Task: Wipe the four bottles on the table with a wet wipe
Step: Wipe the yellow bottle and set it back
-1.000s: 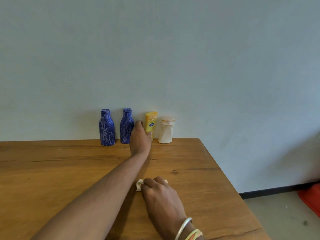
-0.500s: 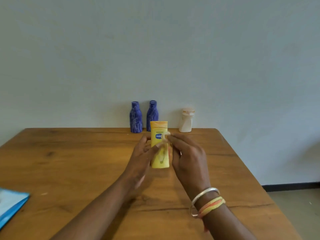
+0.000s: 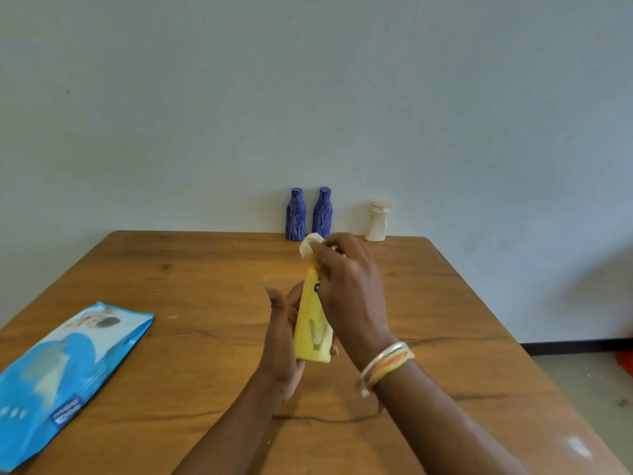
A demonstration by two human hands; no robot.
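Left hand (image 3: 282,341) grips the yellow bottle (image 3: 313,330) low on its body, fingers curled behind it and one fingertip showing past its right edge. We note the bottle is held above the table (image 3: 171,275), its cap end leaning away from us.

Right hand (image 3: 349,289) is closed on the wipe (image 3: 310,245), which is bunched at the fingertips and pressed on the bottle's top; the cap itself is hidden by hand and wipe. Bangles (image 3: 387,363) sit on that wrist.

Against 0.5 s ago: the wipe was at the label's upper edge and now sits higher, at the cap. The bottle stood straighter then, with its front fully visible; the right hand now covers its upper part.

Against 1.0 s ago: the left hand was only reaching into the row at the wall, and the right hand rested on the wipe on the table.

Row at the far edge: blue bottle (image 3: 295,214), second blue bottle (image 3: 322,212) just beside it, then a gap, then the white bottle (image 3: 376,222), all upright.

Pack (image 3: 65,365) lies flat at the near left; we see more of it than 0.5 s ago.
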